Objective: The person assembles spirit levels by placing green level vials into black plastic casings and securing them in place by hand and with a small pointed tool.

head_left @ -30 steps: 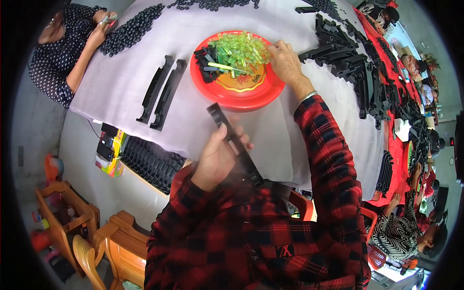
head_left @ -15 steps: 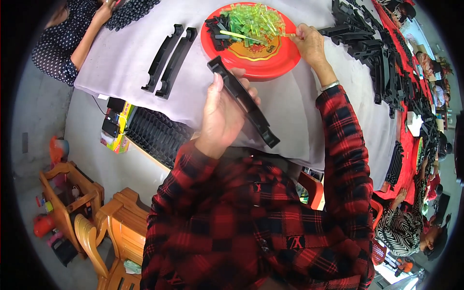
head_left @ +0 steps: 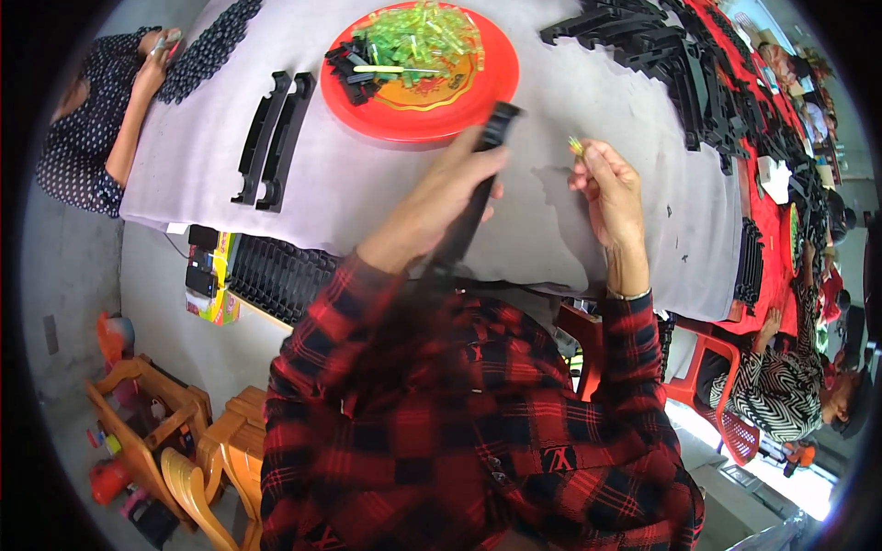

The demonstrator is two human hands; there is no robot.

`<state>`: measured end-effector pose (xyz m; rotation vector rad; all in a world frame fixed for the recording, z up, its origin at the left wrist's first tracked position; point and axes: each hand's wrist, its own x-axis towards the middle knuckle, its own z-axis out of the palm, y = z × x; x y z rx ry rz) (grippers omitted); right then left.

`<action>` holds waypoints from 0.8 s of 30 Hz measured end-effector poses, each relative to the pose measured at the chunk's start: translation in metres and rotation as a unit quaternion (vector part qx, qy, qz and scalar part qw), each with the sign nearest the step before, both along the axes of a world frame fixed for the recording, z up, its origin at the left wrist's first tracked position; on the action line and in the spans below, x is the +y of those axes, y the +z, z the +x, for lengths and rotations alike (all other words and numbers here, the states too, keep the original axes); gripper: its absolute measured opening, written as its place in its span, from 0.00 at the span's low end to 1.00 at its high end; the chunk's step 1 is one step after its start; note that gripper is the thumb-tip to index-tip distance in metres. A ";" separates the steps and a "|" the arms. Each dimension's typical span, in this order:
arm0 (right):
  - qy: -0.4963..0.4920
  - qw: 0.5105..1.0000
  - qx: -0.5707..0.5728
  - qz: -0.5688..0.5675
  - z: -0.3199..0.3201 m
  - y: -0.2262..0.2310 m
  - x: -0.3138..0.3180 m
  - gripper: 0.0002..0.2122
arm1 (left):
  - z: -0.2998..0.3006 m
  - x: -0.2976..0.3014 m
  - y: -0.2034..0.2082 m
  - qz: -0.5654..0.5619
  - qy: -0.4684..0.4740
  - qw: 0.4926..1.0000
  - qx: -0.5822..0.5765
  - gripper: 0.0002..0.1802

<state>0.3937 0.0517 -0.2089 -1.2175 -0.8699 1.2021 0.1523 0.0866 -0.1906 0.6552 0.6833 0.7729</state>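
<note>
- Black bar [head_left: 474,209] is held in the left hand [head_left: 447,191] — thumb laid across one face, fingers wrapped around the far side. Tilted, upper end sticking out past the fingertips, lower end pointing back at the checked shirt [head_left: 514,413]. Lower end blurred, so its detail can't be made out.
- Small yellow-green piece [head_left: 576,148] is pinched between thumb and index finger of the right hand [head_left: 609,191]; other fingers are curled in. Piece is raised off to the right of the bar, apart from it. Exact shape too small to be read.
- Red plate [head_left: 404,134] is set just beyond the left fingers. Loaded with translucent green pieces [head_left: 423,39] and, on its left side, small black pieces [head_left: 356,78].
- Yellow-handled tool [head_left: 378,69] is laid across the plate, thin shaft pointed to the right.
- Two loose black bars [head_left: 288,142] are placed side by side on the grey cloth [head_left: 367,188], well to the left of the left fingers.
- Heap of black bars [head_left: 684,78] is piled beyond and to the right of the right fingers.
- Black beads [head_left: 207,57] are massed far left — co-worker's hand [head_left: 154,62] seen beside them.
</note>
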 end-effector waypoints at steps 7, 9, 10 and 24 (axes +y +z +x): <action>-0.127 0.989 0.019 0.080 0.032 0.009 -0.045 0.09 | 0.083 0.053 -0.009 0.478 -0.410 0.688 0.361 0.23; -0.124 0.990 0.019 0.069 0.034 0.016 -0.056 0.09 | 0.097 0.050 -0.020 0.581 -0.467 0.555 0.370 0.21; -0.128 0.989 0.019 0.066 0.034 0.014 -0.059 0.09 | 0.097 0.046 -0.028 0.580 -0.471 0.554 0.366 0.21; 0.045 0.877 -0.466 0.110 -0.009 0.019 -0.049 0.06 | -0.001 -0.008 -0.033 0.648 -0.048 0.617 0.444 0.24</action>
